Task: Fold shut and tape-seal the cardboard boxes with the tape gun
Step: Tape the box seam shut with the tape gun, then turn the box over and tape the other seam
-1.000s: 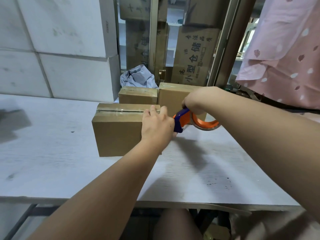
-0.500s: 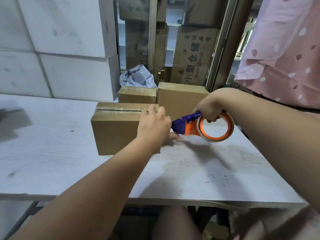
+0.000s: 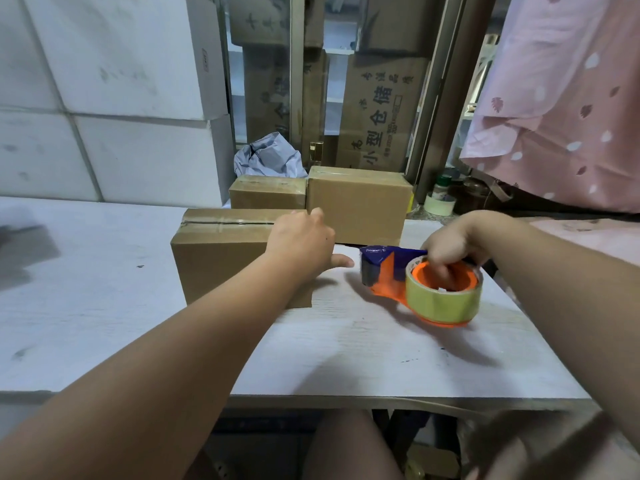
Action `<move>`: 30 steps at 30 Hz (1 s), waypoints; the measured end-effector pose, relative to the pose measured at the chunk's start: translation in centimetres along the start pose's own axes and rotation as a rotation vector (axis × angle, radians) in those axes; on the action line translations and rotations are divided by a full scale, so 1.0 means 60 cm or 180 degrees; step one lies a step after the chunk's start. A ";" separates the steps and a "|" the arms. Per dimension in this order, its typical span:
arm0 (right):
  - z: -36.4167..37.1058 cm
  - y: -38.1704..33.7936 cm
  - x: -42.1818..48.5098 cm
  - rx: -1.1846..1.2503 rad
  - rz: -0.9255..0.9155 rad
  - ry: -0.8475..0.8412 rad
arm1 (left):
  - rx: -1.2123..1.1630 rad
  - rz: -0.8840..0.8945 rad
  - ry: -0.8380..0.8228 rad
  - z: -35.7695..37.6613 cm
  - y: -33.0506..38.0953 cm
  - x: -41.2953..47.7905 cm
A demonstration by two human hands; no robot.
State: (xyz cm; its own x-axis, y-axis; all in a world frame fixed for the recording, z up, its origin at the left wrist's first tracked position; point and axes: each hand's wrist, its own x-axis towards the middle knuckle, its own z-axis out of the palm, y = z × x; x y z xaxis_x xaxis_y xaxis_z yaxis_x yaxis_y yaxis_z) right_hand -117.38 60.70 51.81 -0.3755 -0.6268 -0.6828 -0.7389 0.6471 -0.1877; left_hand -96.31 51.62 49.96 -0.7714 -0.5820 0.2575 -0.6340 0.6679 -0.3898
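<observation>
Since the earlier frames, the gun [image 3: 384, 271] has been drawn away from the end of the box [image 3: 221, 258] and brought down to the right, low over the surface [image 3: 104, 323]. Whether it touches the surface cannot be told.

The gun is gripped by the right hand [image 3: 446, 247], whose fingers are curled down into the orange core of the roll [image 3: 443, 301]. The gun's body is seen as orange with a dark blue head that points left, toward the box. The roll is turned on its side, its yellowish clear tape wound in a wide band above an orange flange.

The left hand [image 3: 301, 244] is laid against the right end of the box, with the fingers bent over the top edge and the thumb spread out to the right, just above the surface. Nothing is clasped in it.

The box is plain brown cardboard, set lengthwise on the surface near its far edge. Its flaps are folded shut, and a strip of clear tape is seen along the top seam and down over the left end.

Two more taped boxes are placed just behind it: a small box [image 3: 266, 194] on the left and a big box [image 3: 356, 206] touching it on the right. The gun lies well in front of the big box.
</observation>
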 end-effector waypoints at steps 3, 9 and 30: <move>0.008 0.018 0.007 0.0375 -0.0007 -0.0027 | -0.0116 -0.0037 0.0119 0.010 -0.002 0.001; 0.028 0.029 0.015 0.1371 -0.0291 -0.0306 | -0.0337 0.0113 0.0028 0.018 -0.032 -0.002; 0.074 -0.047 0.062 0.3728 -0.1776 -0.0052 | -0.3017 -0.0813 0.0421 -0.014 -0.043 -0.045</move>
State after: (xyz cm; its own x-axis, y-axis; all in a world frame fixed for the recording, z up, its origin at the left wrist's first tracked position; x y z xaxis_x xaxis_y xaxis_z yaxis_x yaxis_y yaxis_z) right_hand -114.21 58.50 46.64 -0.1645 -0.9331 -0.3197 0.1367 0.2994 -0.9443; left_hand -92.66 51.87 51.02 -0.5687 -0.7423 0.3544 -0.5193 0.6581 0.5452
